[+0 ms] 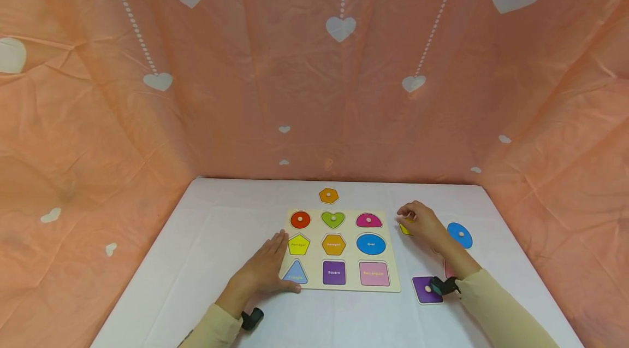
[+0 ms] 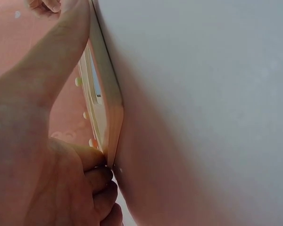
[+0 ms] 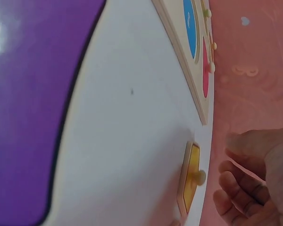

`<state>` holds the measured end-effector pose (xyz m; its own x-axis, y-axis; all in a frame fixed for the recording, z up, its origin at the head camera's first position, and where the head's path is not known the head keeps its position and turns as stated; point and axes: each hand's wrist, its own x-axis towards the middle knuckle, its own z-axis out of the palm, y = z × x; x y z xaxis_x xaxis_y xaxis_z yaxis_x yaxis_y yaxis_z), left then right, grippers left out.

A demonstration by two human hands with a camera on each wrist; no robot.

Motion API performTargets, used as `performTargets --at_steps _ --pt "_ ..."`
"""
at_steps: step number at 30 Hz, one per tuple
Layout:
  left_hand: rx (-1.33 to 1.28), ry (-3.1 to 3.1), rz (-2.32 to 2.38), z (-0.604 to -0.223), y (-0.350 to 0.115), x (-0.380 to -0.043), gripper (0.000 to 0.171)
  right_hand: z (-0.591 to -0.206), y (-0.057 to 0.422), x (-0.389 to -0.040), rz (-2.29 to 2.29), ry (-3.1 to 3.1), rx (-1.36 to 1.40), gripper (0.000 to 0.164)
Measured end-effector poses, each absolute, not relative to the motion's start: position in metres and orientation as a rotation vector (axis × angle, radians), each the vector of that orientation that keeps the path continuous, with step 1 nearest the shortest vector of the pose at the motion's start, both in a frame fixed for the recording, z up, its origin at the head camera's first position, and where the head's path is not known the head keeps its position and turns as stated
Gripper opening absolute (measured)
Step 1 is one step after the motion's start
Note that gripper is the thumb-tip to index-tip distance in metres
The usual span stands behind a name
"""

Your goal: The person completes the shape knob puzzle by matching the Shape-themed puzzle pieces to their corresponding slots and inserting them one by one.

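The wooden shape puzzle board [image 1: 314, 286] lies on the white table. My left hand [image 1: 267, 266] rests at its left side, fingers along the left edge and thumb at the near corner; the left wrist view shows those fingers [image 2: 101, 188] touching the board's edge [image 2: 114, 122]. My right hand [image 1: 425, 225] hovers over a yellow piece [image 1: 405, 228], partly hidden beneath it. In the right wrist view the yellow piece [image 3: 191, 176] and its knob stand apart from the loosely bent fingers [image 3: 245, 188]. Red circle [image 1: 300, 219], green heart [image 1: 333, 220] and magenta semicircle [image 1: 368, 220] pieces sit in the board.
An orange hexagon piece [image 1: 328, 195] lies beyond the board. Right of the board are a blue oval piece [image 1: 457, 232], a purple square piece [image 1: 425, 293] and a pink piece [image 1: 449, 269], mostly hidden by the right forearm. A peach curtain [image 1: 314, 91] encloses the table.
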<state>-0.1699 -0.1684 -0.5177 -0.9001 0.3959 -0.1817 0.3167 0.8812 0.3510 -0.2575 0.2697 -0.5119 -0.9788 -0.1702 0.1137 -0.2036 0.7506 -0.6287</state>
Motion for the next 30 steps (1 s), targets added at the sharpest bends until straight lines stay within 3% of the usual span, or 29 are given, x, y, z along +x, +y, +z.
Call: performTargets --at_steps 30 --pt "0.541 2.824 0.43 -0.52 -0.168 -0.17 0.138 -0.522 0.295 -0.243 0.914 -2.906 0.362 0.013"
